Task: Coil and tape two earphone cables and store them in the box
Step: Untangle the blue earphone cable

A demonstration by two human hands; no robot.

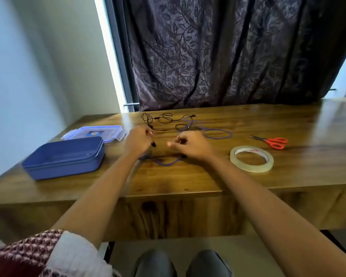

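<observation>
Here, in the head view, the left hand [139, 140] gripped the purple earphone cable [165, 164], whose slack ran crosswise, nine to three, beneath both hands. The right hand [190, 144] was curled (holding cord or not, I could not tell). The box [64, 156] sat open at nine o'clock, with bare table [188, 182] between.

Soft window daylight; blurry, warped at edges.
</observation>
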